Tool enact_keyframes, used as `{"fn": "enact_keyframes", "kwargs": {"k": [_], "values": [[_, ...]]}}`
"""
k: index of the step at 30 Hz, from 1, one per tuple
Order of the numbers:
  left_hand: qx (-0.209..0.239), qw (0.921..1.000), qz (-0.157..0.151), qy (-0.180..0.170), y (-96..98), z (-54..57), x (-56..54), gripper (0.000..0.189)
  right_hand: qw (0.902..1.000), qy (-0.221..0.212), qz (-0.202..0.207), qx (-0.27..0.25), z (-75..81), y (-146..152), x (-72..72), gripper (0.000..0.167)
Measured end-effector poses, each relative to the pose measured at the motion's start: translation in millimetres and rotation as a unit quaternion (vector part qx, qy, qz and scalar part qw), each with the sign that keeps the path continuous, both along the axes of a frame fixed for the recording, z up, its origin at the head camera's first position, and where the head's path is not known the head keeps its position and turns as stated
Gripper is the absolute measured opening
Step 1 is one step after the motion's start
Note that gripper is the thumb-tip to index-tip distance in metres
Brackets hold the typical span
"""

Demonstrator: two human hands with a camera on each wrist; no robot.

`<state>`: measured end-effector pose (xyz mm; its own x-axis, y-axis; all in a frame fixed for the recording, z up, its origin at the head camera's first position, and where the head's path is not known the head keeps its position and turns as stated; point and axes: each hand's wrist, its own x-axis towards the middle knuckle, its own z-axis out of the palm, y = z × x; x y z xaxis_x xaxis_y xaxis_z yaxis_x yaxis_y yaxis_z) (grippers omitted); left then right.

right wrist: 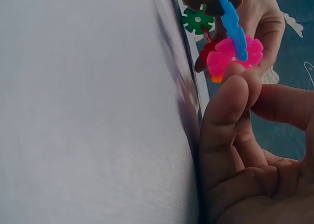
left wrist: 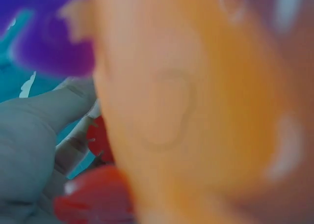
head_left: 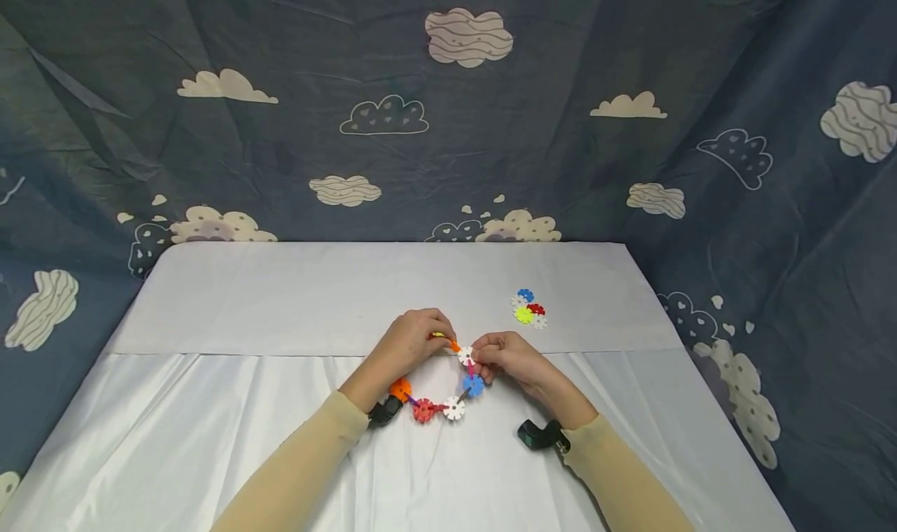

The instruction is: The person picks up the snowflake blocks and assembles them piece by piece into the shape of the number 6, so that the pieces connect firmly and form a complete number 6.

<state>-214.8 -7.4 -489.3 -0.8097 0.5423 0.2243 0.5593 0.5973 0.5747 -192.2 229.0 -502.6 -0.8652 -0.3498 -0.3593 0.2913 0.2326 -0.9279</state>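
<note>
A ring-like chain of notched plastic snowflake discs hangs between the two hands above the table. My left hand (head_left: 413,343) grips its upper left end, fingers about an orange disc (head_left: 455,347) beside a yellow one. My right hand (head_left: 517,361) pinches the white disc (head_left: 466,356) next to it by the edge. Below run a pink disc, a blue disc (head_left: 473,385), another white disc (head_left: 454,409), a red disc (head_left: 423,410) and a large-looking orange disc (head_left: 400,389) by the left wrist. In the right wrist view, the pink disc (right wrist: 223,57) shows just beyond my right fingertips (right wrist: 230,94).
Several loose discs lie in a small cluster at the back right, among them a yellow-green disc (head_left: 523,315) and a blue disc (head_left: 525,294). White cloth covers the table (head_left: 245,298). A dark curtain (head_left: 392,49) with cloud prints stands behind it.
</note>
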Motion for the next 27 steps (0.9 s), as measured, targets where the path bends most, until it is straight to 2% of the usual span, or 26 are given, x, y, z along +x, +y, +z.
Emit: {"fn": "enact_keyframes", "kwargs": {"k": [6, 16, 27], "values": [[-0.009, 0.9997, 0.002, 0.021, 1.6, 2.4, 1.8, 0.004, 1.0000, 0.004, 0.004, 0.005, 0.0, -0.2, -0.2, 0.016], [-0.017, 0.9995, -0.002, 0.027, 3.7, 4.2, 5.3, 0.006, 0.9999, 0.011, -0.003, 0.003, -1.1, -2.6, 2.3, 0.016], [0.011, 0.9993, -0.023, 0.027, 4.5, 1.5, 4.2, 0.004, 0.9995, 0.017, -0.022, 0.015, 0.1, -8.5, 3.2, 0.018]]}}
